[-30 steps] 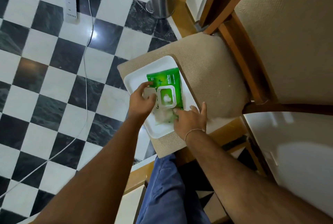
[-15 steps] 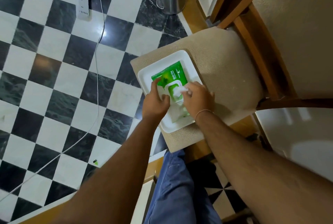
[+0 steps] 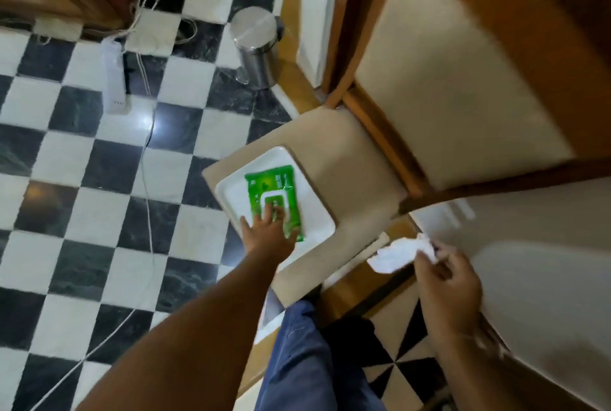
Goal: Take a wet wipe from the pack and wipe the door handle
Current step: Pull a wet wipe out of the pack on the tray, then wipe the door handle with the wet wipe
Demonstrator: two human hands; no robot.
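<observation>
A green wet wipe pack (image 3: pixel 269 187) lies on a white tray (image 3: pixel 315 209) on a beige chair seat. My left hand (image 3: pixel 267 232) rests flat on the pack's near end, fingers spread over its white lid, which looks closed. My right hand (image 3: pixel 448 278) is off to the right, away from the chair, pinching a crumpled white wet wipe (image 3: pixel 401 252) between its fingertips. No door handle is in view.
The cushioned wooden chair (image 3: pixel 357 159) stands against a white door or wall at right. A steel pedal bin (image 3: pixel 258 46) stands on the checkered floor beyond it. A white power strip (image 3: pixel 114 76) and cables lie at left. My blue trouser leg (image 3: pixel 307 361) is below.
My right hand pulled a wipe out of the pack and carried it right, off the chair. My left hand went from holding the lid to pressing flat on the pack. The view tilted up.
</observation>
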